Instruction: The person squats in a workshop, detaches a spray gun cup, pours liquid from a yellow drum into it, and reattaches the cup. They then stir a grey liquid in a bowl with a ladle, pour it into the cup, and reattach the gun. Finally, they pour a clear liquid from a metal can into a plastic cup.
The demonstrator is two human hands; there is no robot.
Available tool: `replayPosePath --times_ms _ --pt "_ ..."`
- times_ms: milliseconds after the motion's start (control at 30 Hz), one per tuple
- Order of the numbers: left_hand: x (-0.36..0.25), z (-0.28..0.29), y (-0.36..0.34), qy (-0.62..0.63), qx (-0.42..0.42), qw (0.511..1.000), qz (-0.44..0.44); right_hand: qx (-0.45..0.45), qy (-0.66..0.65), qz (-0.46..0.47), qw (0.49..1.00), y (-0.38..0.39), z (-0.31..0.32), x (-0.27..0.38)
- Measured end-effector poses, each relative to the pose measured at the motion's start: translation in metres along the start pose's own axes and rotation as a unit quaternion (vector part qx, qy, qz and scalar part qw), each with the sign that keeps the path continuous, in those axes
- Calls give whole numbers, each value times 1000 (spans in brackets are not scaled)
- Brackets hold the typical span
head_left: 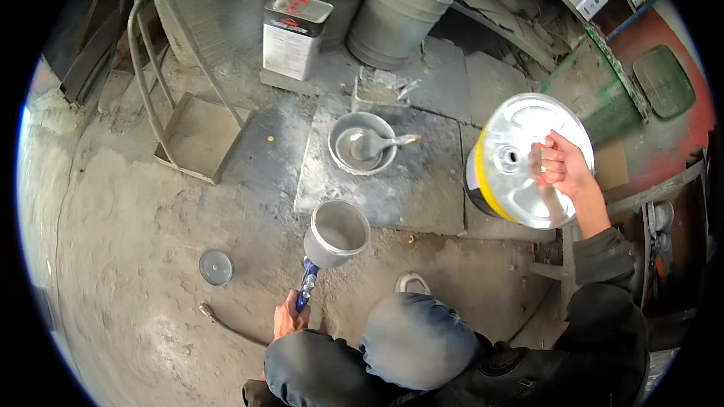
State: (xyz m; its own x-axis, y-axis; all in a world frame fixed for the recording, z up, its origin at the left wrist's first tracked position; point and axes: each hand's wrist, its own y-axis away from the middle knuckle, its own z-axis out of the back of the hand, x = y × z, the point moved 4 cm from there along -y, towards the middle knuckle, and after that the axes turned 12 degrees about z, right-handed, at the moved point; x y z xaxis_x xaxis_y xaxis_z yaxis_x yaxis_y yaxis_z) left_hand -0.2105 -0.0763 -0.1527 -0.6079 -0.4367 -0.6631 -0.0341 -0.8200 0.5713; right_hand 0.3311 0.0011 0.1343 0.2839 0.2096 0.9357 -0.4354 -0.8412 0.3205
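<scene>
My left hand [288,318], low in the middle, is closed around the handle of a blue spray gun [307,283]. A grey cup [341,232] with an open top sits on the gun; its inside looks grey, and I cannot tell whether it holds liquid. On the right, my right hand [564,169] is wrapped round a red grip on the silver top of a round drum [528,124] with a yellow band. The drum's top is tilted toward me and has a small round opening [510,157]. A round grey lid [216,267] lies on the floor left of the gun.
A bowl [334,152] with a ladle [369,145] in it stands on a stone slab. Behind are a rectangular can [292,45] and two metal drums [400,15]. A metal hand cart [200,136] stands at left. A hose [230,329] lies near my left hand.
</scene>
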Motion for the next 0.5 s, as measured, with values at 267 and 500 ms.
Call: replayPosePath --times_ms 267,500 --pt "5 -16 8 -83 -11 996 8 60 9 4 998 61 -98 -91" --pt "31 -27 11 -162 9 986 46 110 38 34 993 79 -152 -188"
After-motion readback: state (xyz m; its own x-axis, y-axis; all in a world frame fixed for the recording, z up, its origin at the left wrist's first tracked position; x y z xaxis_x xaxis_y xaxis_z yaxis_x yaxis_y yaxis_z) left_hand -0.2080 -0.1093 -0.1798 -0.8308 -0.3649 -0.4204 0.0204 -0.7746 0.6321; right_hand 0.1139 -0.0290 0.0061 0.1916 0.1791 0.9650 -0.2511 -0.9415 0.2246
